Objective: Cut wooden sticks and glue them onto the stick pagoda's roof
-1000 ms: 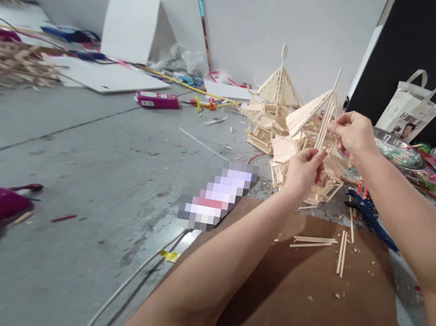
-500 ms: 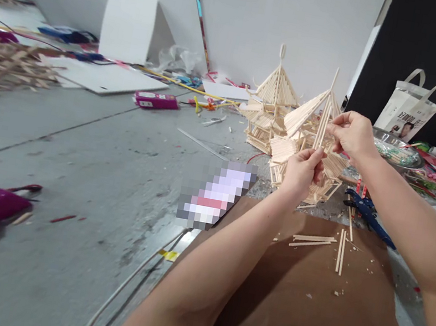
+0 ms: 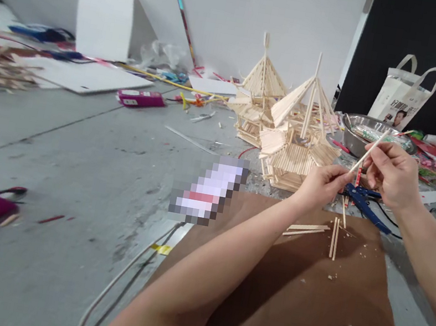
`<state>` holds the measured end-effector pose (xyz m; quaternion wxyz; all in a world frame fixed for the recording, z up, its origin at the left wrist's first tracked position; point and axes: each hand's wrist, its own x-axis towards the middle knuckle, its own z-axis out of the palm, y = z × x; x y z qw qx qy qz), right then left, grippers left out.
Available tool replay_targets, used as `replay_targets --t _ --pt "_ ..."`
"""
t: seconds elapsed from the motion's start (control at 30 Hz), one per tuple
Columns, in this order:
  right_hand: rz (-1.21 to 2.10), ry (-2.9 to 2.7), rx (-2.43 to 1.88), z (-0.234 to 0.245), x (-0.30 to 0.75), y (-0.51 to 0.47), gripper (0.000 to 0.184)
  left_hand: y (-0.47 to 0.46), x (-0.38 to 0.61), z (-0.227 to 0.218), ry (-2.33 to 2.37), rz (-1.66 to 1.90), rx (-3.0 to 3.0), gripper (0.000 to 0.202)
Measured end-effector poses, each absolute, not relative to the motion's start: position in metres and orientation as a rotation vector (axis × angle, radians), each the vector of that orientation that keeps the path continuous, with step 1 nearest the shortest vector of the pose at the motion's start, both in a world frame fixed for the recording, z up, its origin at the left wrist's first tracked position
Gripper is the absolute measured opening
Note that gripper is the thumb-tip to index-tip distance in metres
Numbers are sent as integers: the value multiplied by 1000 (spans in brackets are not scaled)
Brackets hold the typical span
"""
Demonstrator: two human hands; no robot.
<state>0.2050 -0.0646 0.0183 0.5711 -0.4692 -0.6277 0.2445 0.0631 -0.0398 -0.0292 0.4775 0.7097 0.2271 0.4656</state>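
Note:
A thin wooden stick [image 3: 367, 151] slants up between my two hands. My left hand [image 3: 326, 182] is closed on its lower end, while my right hand [image 3: 393, 174] pinches it higher up. Left of them stands a small pavilion model [image 3: 296, 163] built of sticks, its roof partly covered, with open gaps between the bare sticks at the front. A second stick pavilion [image 3: 256, 99] with a fuller roof stands behind it. Several loose sticks [image 3: 334, 238] lie on the brown sheet [image 3: 302, 307] below my hands.
A blue-handled tool [image 3: 364, 207] lies below my right hand. Behind are a metal bowl [image 3: 350, 141] and a tote bag [image 3: 401, 102]. A blurred-out phone-like slab [image 3: 209, 189] with a cable [image 3: 117, 280] lies to the left. Purple boxes [image 3: 140, 99] rest on the grey floor.
Both hands have moved right, away from the front pavilion's roof, and now hold a stick between them, tilted in the air. The view has shifted slightly to the right.

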Motion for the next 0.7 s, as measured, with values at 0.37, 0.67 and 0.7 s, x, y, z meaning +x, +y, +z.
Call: replay_targets --t 0.37,0.67,0.7 --pt "709 -1558 -1359 -46 218 -88 31 -52 62 -65 791 1107 2035 15" --pt "-44 -2128 -2573 -55 278 -74 42 -55 40 -92 922 1051 1971 14" --pt "4 -2182 -2585 -57 280 -73 39 -53 39 -93 937 1054 1962 14"
